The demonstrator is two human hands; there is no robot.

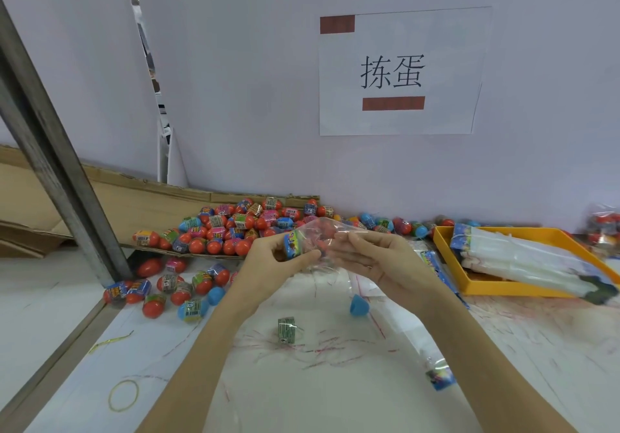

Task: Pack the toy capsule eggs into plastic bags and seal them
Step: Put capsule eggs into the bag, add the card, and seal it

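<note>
My left hand [268, 258] grips a blue capsule egg [292, 244] with a printed label at the mouth of a clear plastic bag [322, 231]. My right hand [365, 258] holds that bag from the right, its fingers stretched under and behind the film. Both hands are raised above the white table. A pile of red, blue and pink capsule eggs [231, 227] lies behind them on cardboard, and more eggs [174, 288] are scattered at the left.
An orange tray [483, 288] with stacked flat bags stands at the right. A blue egg half [359, 305], a loose label band [287, 330], a yellow rubber band [123, 395] and a small bag [439, 377] lie on the table. A metal post [50, 150] rises at left.
</note>
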